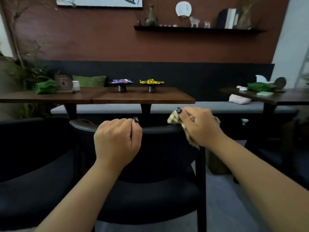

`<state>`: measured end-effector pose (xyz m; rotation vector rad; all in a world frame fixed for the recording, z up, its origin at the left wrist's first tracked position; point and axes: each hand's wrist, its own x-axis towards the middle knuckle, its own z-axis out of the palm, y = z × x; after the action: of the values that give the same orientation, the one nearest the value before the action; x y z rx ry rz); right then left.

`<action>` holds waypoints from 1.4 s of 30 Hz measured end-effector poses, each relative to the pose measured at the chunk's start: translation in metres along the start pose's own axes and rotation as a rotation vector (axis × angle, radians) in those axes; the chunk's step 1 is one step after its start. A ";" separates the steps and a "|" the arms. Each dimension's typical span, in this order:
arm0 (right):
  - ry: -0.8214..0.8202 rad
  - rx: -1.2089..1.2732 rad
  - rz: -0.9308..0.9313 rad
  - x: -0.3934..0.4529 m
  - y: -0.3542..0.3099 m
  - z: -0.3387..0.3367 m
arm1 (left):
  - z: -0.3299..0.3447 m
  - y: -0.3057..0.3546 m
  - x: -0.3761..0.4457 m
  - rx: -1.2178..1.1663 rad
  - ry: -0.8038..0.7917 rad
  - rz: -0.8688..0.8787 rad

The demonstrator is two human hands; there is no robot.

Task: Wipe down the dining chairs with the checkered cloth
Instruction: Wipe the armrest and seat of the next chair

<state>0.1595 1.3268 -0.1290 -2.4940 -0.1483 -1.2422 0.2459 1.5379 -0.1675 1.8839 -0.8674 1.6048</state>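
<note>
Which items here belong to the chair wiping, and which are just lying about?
In use: beige checkered cloth, gripped by right hand; dark upholstered dining chair, its backrest held by left hand.

Idle: two black pedestal dishes, folded green napkin, green cushion.

My right hand (201, 126) hides most of the cloth (173, 118); its pattern is blurred. My left hand (117, 139) covers part of the chair (158, 128) rail. Shelf (197, 29) ornaments are too small to tell.

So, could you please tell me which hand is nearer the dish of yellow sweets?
Right. The right hand is just below and right of the dish; the left hand sits lower, further left.
</note>
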 end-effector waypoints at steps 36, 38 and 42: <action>-0.380 -0.054 -0.645 -0.001 0.004 -0.022 | -0.018 -0.049 0.006 -0.300 -0.290 -0.529; -0.359 -0.029 -0.663 0.000 -0.003 -0.016 | -0.016 -0.050 0.002 -0.350 -0.244 -0.527; -0.395 0.029 -0.637 0.008 -0.023 -0.007 | -0.017 -0.051 0.004 -0.505 -0.241 -0.608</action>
<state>0.1537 1.3454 -0.1131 -2.7299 -1.1181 -0.9004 0.2737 1.5836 -0.1594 1.7488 -0.6241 0.7271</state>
